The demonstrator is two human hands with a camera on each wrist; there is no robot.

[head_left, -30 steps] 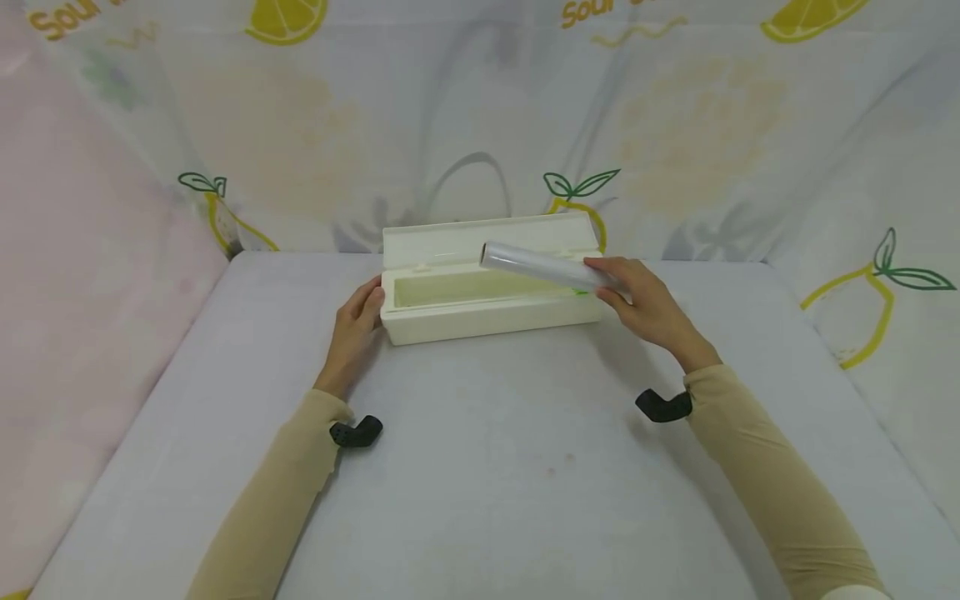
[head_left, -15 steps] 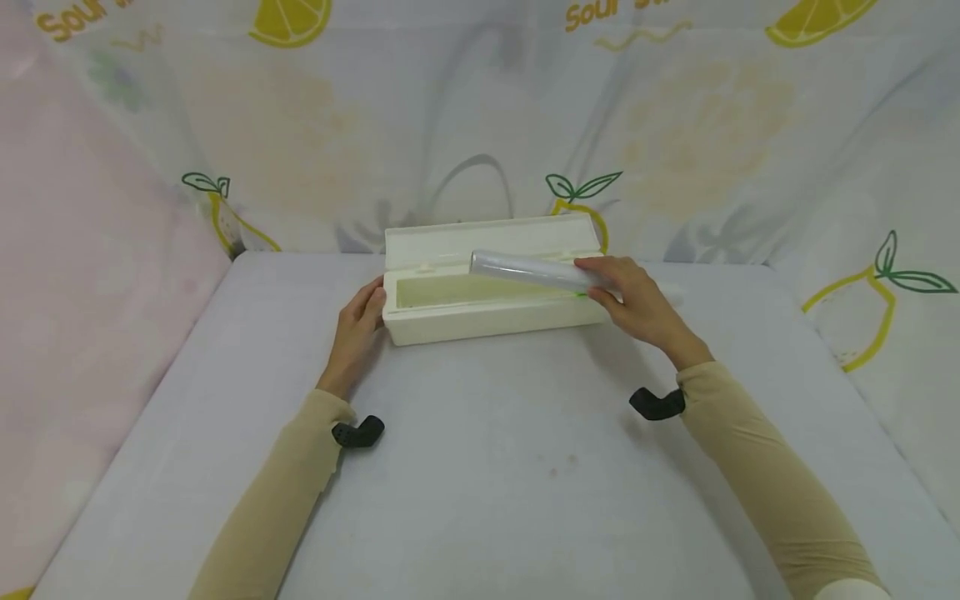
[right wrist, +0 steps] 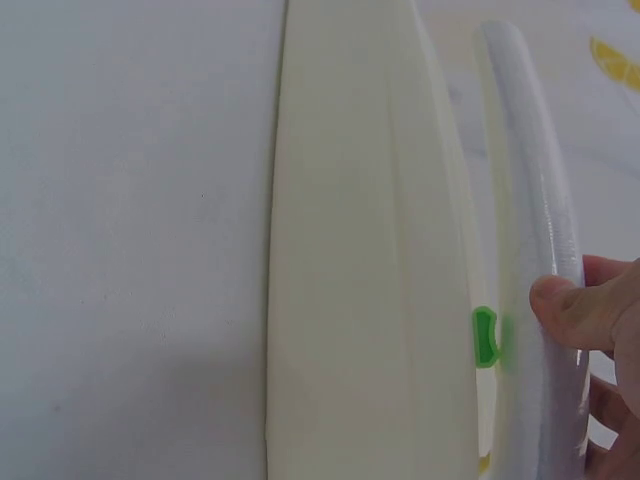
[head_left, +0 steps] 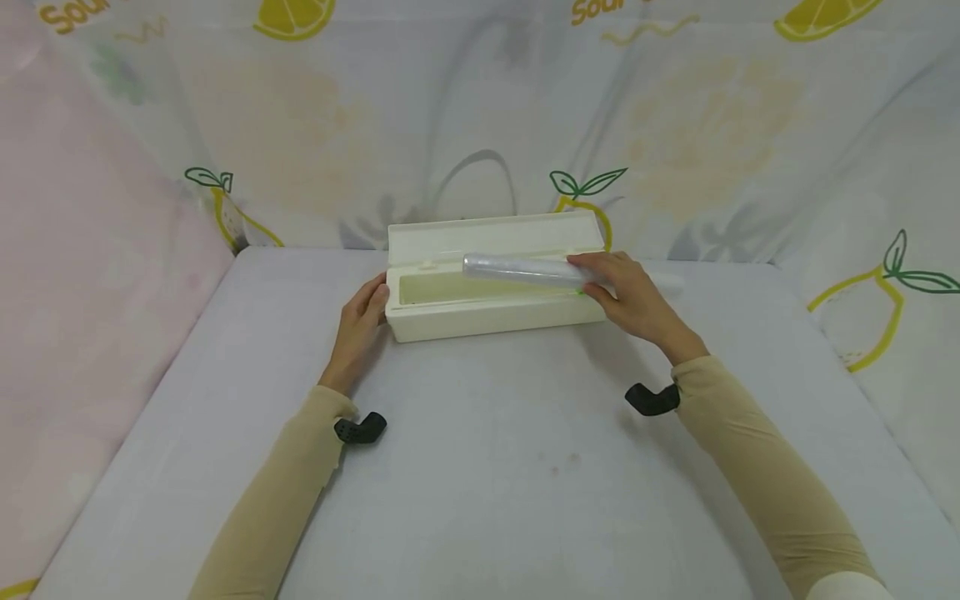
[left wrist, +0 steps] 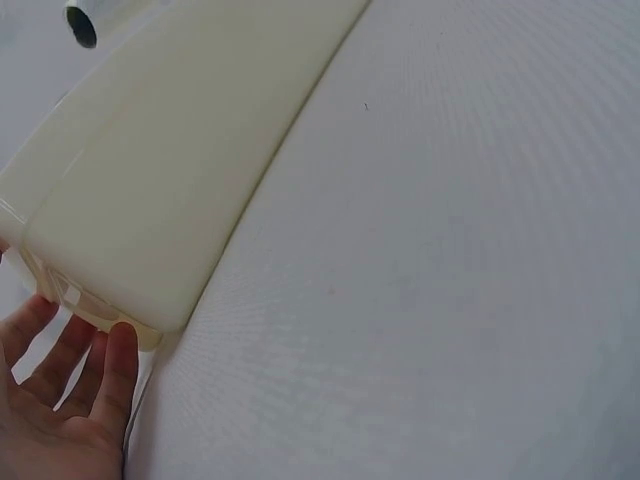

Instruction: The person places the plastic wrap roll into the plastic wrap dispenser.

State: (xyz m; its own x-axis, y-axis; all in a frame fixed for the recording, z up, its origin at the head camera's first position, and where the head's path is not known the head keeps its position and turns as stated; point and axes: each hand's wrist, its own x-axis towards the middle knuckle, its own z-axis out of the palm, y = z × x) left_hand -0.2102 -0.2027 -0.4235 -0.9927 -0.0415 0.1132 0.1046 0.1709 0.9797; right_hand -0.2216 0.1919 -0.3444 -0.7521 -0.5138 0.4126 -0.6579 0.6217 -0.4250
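Observation:
A roll of cling film [head_left: 517,272] is held in my right hand [head_left: 633,304], thumb on the near side and fingers round the far side. Its left end slants out over a long cream dispenser box [head_left: 495,321], whose lid [head_left: 495,237] stands raised at the back. In the right wrist view, the roll [right wrist: 535,200] is beside the box's upper edge, near a small green cutter piece [right wrist: 485,337]. My left hand [head_left: 360,329] rests against the box's left end; in the left wrist view, its fingertips [left wrist: 122,340] touch the end piece.
The box stands on a white-covered table [head_left: 480,467] near the back cloth [head_left: 465,108], which is printed with lemons. A black wrist camera [head_left: 362,428] is on the left sleeve and another black camera [head_left: 652,400] on the right.
My right hand has brought the roll slightly left and lower, with its left end dropping towards the box's opening. The left hand and the box have stayed in place.

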